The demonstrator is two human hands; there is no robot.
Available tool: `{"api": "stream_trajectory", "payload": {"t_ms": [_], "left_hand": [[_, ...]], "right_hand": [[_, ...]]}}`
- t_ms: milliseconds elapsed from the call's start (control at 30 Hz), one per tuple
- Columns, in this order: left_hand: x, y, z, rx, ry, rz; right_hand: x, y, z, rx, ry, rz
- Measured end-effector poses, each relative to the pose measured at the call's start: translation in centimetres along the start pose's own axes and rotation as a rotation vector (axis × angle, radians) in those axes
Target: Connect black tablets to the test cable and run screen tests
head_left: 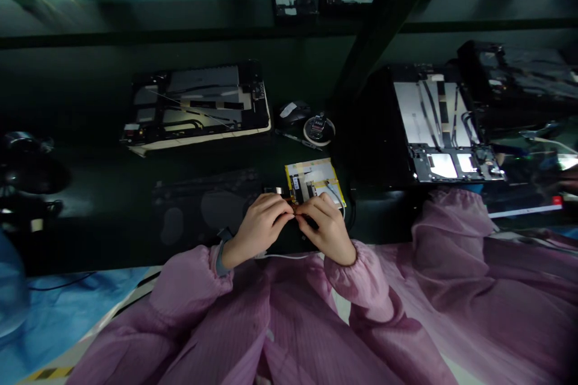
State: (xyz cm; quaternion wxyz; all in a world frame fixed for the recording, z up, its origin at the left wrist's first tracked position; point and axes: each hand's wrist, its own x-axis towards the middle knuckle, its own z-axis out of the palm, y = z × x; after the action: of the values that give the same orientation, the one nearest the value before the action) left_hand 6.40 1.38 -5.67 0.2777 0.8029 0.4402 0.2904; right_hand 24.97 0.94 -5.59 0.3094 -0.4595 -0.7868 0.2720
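Note:
My left hand (pixel 262 224) and my right hand (pixel 329 227) meet in front of me, fingertips nearly touching. Both are closed in a pinch around something small and brownish, mostly hidden by the fingers. Just beyond them lies a flat silver battery pack (pixel 316 169) with yellow edges, its near part covered by my right fingers. A white cable (pixel 335 192) with a plug end rests on the pack beside my right hand. Close to my left fingers is a small piece with a bright shiny face (pixel 273 190).
An opened tablet stack (pixel 203 102) lies at the back left, another (pixel 433 114) at the right. A round ring (pixel 319 130), a black mouse-like item (pixel 294 112) and a thin pen-like tool (pixel 298 140) sit behind the pack. A co-worker's pink sleeve (pixel 456 228) is close on my right.

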Motion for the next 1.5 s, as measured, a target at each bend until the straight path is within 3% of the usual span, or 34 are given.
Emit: {"api": "stream_trajectory", "payload": {"t_ms": [133, 300, 433, 500, 600, 700, 833, 1100, 1200, 1267, 1433, 1500], "left_hand": [[0.0, 0.1, 0.2, 0.02, 0.006, 0.023], [-0.2, -0.1, 0.1, 0.029, -0.024, 0.024], [-0.3, -0.1, 0.3, 0.034, -0.045, 0.014], [-0.3, 0.0, 0.6, 0.076, -0.054, 0.027], [-0.2, 0.1, 1.0, 0.14, -0.086, 0.059], [-0.1, 0.1, 1.2, 0.163, -0.09, 0.097], [0.0, -0.2, 1.2, 0.157, -0.078, 0.152], [-0.4, 0.6, 1.0, 0.129, 0.015, 0.149], [-2.5, 1.3, -1.1, 0.041, 0.055, 0.141], [-4.9, 0.8, -3.2, -0.009, 0.122, 0.066], [-13.6, -4.3, -8.2, 0.125, 0.562, -0.408], [-16.7, -6.5, -9.2, 0.141, 0.667, -0.619]], "right_hand": [[0.1, 0.2, 0.0, -0.071, -0.062, -0.025], [-0.1, 0.2, 0.5, -0.081, -0.025, -0.036], [0.6, 1.5, -1.2, 0.086, -0.067, -0.031], [1.6, 2.7, -2.1, 0.098, 0.006, 0.028], [3.2, 4.9, -2.0, -0.165, 0.129, 0.092], [4.0, 6.5, -0.7, -0.401, 0.054, 0.026], [3.9, 7.3, 0.4, -0.492, 0.068, -0.027], [3.6, 7.7, 0.5, -0.608, 0.1, -0.09], [3.5, 7.9, 0.4, -0.605, 0.102, -0.113], [3.5, 8.0, 0.3, -0.609, 0.101, -0.131], [3.7, 8.4, 0.2, -0.655, 0.097, -0.162], [3.8, 8.5, 0.2, -0.666, 0.111, -0.169]]}}
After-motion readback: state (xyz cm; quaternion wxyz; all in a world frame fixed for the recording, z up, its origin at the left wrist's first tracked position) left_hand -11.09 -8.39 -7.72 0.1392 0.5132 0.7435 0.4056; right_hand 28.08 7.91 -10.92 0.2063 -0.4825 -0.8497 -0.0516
